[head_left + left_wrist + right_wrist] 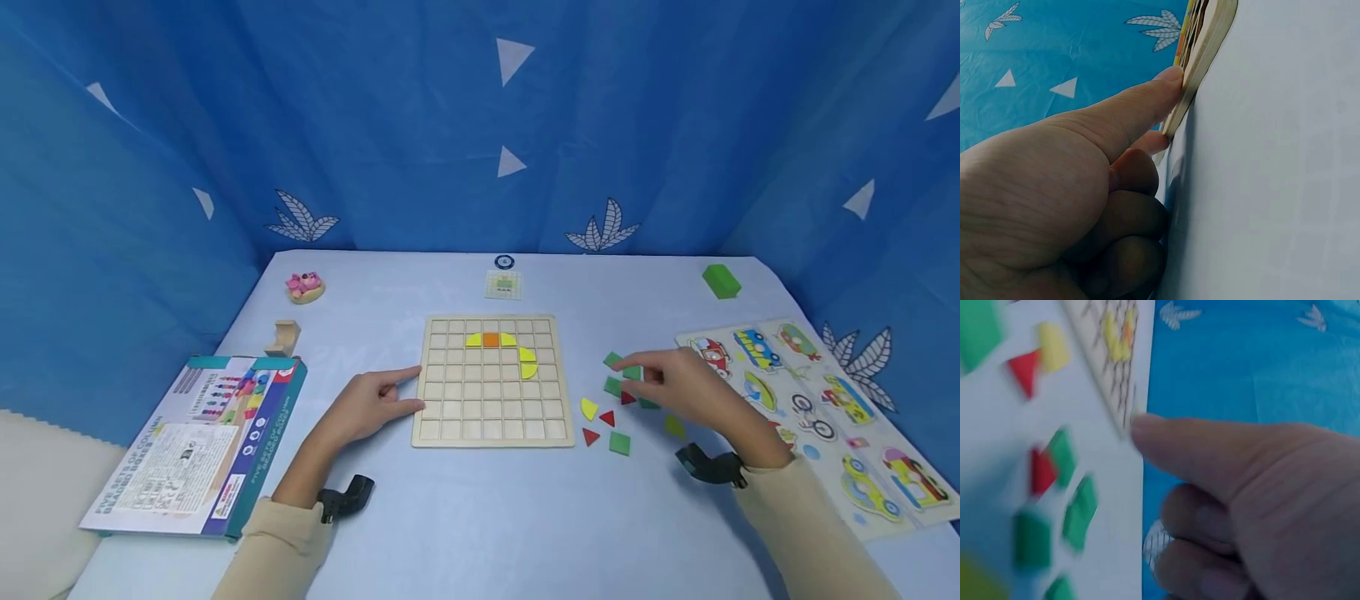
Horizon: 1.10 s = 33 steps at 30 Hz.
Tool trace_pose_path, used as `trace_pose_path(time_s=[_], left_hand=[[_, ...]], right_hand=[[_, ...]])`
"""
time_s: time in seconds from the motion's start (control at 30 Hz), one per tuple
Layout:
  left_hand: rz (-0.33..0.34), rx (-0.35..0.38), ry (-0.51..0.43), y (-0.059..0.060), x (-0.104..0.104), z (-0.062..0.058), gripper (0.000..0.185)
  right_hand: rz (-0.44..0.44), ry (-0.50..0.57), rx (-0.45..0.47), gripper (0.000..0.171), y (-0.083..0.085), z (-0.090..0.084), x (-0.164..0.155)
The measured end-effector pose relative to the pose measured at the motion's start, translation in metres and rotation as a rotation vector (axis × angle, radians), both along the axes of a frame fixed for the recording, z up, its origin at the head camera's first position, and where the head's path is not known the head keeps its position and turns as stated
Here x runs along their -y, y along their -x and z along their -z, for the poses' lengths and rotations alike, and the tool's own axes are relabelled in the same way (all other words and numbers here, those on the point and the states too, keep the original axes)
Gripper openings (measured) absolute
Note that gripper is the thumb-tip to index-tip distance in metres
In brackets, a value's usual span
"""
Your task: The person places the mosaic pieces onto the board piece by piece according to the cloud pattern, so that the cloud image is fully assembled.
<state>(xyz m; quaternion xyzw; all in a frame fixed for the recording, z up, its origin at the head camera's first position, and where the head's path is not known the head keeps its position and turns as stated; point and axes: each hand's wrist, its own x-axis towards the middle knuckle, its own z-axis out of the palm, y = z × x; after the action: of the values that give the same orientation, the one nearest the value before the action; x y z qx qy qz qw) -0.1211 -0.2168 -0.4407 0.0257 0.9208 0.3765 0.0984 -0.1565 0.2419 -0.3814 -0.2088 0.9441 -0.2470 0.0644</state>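
Observation:
A wooden grid board (480, 408) lies flat in the middle of the table. Its upper rows hold two yellow curved pieces (474, 340) with an orange square (491, 339) between them, and another yellow piece (528, 363). My left hand (416, 389) rests on the table, thumb and index finger touching the board's left edge. In the left wrist view the thumb (1169, 78) presses on the board's rim (1210, 44). My right hand (637, 372) hovers over several loose green (613, 387), red (607, 417) and yellow (588, 408) pieces right of the board. No piece shows between its fingers (1179, 512).
A printed box (202, 442) lies at front left, with a wooden block (285, 337) and a pink toy (303, 286) behind it. A vehicle puzzle (817, 408) lies on the right, a green block (722, 281) at back right, a small card (503, 284) behind the board. Blue curtains surround the table.

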Motion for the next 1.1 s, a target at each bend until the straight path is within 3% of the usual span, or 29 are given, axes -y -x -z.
trace_pose_path(time_s=[0.2,0.37,0.6,0.9,1.1], left_hand=[[0.005,-0.008,0.005,0.000,0.002,0.000,0.064],[0.003,-0.025,0.004,0.000,0.004,0.001,0.063],[0.016,-0.020,-0.004,0.001,0.002,0.001,0.063],[0.008,-0.004,0.004,0.001,0.001,0.000,0.063],[0.015,-0.013,0.009,0.001,0.001,-0.001,0.063]], right_hand=[[-0.003,-0.032,0.060,0.030,-0.031,0.012,-0.039],[0.010,-0.041,0.048,0.033,-0.040,0.017,-0.054],[0.111,-0.114,-0.003,0.038,-0.048,0.031,-0.057],[0.266,-0.171,-0.099,0.059,-0.064,0.039,-0.044],[0.267,-0.177,-0.125,0.041,-0.064,0.045,-0.043]])
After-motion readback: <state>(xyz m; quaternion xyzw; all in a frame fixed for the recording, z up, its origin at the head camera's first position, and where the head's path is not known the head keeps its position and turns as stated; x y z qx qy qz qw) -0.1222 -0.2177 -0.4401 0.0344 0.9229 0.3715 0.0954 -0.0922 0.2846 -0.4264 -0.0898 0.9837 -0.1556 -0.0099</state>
